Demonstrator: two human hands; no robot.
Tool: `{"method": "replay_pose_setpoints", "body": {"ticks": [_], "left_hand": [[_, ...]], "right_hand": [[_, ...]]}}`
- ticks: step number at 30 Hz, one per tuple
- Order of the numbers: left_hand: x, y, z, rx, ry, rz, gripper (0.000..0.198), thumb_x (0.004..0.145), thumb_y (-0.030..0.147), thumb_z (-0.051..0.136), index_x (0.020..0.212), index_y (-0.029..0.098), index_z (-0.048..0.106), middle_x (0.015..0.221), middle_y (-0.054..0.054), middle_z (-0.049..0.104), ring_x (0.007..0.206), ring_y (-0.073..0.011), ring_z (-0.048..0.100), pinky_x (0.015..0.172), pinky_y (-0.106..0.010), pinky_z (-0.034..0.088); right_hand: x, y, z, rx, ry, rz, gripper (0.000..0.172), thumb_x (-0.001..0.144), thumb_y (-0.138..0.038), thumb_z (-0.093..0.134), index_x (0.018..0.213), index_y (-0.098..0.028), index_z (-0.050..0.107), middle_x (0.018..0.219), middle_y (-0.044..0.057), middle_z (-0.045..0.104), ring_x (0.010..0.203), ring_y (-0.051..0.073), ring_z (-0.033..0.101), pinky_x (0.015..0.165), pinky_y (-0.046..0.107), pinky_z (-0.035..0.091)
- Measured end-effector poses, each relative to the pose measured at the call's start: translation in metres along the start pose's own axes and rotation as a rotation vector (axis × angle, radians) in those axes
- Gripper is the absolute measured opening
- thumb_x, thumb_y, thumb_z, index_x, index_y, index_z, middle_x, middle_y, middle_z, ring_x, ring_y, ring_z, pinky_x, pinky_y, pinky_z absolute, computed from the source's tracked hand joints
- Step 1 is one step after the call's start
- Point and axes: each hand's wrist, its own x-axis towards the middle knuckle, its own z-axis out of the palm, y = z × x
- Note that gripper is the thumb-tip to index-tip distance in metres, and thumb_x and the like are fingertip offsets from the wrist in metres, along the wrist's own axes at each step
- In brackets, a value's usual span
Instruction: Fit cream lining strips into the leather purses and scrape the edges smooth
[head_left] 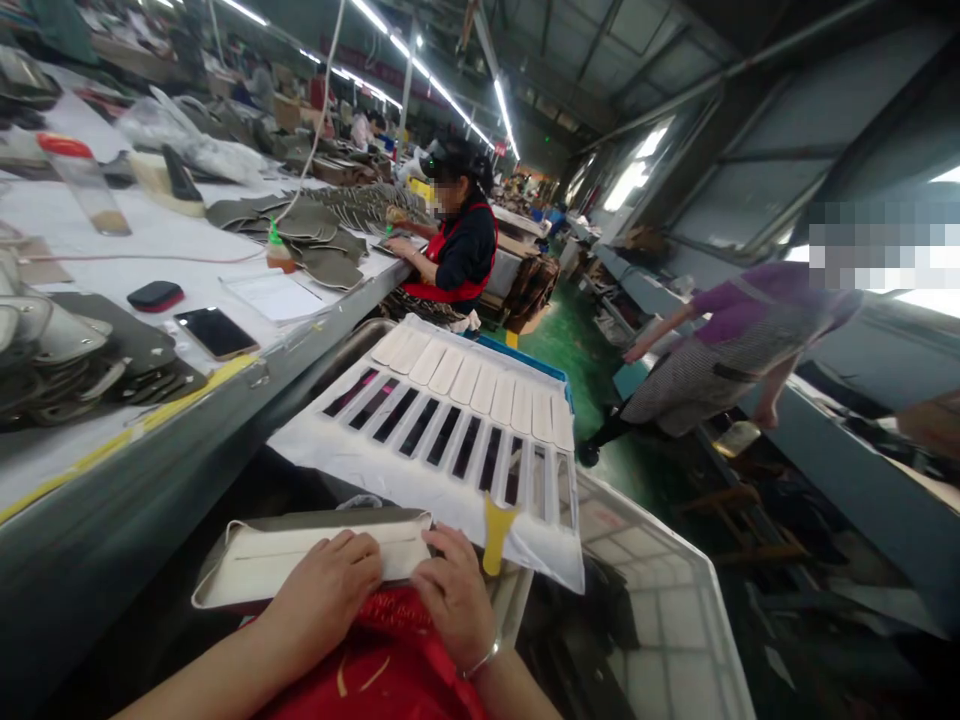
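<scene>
Low in the view, across my lap, lies a long grey-green panel (289,518) with a cream strip (274,550) along it and a thin pale edge that loops at the left end. My left hand (337,575) rests on the strip's middle, fingers curled over it. At the panel's right end, my right hand (454,590) grips the corner between thumb and fingers; the fingertips partly cover it. Just beyond sits a white cloth-covered board (442,495) with a row of slots and several cream strips (465,382) lined up along its far side.
On the left, a workbench (300,345) carries a phone (216,332), a black-and-red case (155,295), a glue bottle (280,250) and stacked grey panels. A white plastic crate (660,590) stands at right. One co-worker (461,250) sits at the bench; another person (720,340) stands right.
</scene>
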Motion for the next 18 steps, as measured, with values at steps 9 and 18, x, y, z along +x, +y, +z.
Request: {"method": "replay_pose_setpoints", "body": {"ticks": [9, 18], "left_hand": [[0.009, 0.015, -0.008, 0.07, 0.041, -0.102, 0.024, 0.088, 0.016, 0.036, 0.078, 0.019, 0.057, 0.088, -0.006, 0.057, 0.085, -0.0222, 0.05, 0.073, -0.036, 0.037], [0.017, 0.016, -0.007, 0.128, 0.016, -0.144, 0.024, 0.085, 0.017, 0.035, 0.079, 0.019, 0.058, 0.089, -0.008, 0.056, 0.085, -0.0254, 0.052, 0.07, -0.04, 0.04]], "right_hand": [[0.007, -0.022, 0.011, -0.107, 0.096, 0.1, 0.007, 0.08, -0.015, 0.05, 0.082, -0.018, 0.057, 0.129, 0.01, 0.048, 0.126, 0.025, 0.034, 0.105, 0.047, 0.023], [0.006, -0.013, 0.016, 0.274, -0.172, 0.754, 0.05, 0.08, -0.061, 0.048, 0.05, -0.02, 0.047, 0.047, 0.003, 0.049, 0.045, 0.015, 0.047, 0.049, 0.028, 0.036]]}}
